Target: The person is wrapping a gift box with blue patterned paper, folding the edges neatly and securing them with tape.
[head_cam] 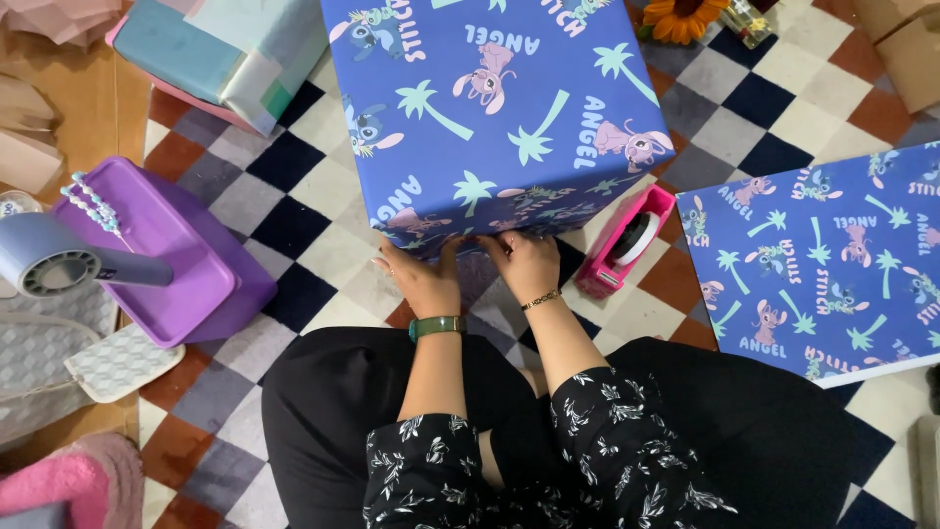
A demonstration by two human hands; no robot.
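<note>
From my feed, left hand [423, 281] and right hand [526, 263] both press flat-fingered on the wrapped box [494, 108] bottom edge, gripping nothing; pink tape dispenser [627, 241] sits at 3 o'clock.

Wrapped box [494, 108] blocks ahead, tape dispenser [627, 240] close right (nearly touching), open rug [294, 225] left

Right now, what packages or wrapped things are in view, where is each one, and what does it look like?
Large box wrapped in blue cartoon-and-palm-print paper: centre of the checkered rug, left hand and right hand pressing its near bottom edge.
Flat sheet of the same blue printed paper: on the rug at right.
Pale teal wrapped box with pink edge: top left, rectangular.
Pink tape dispenser: just right of the large box.
</note>
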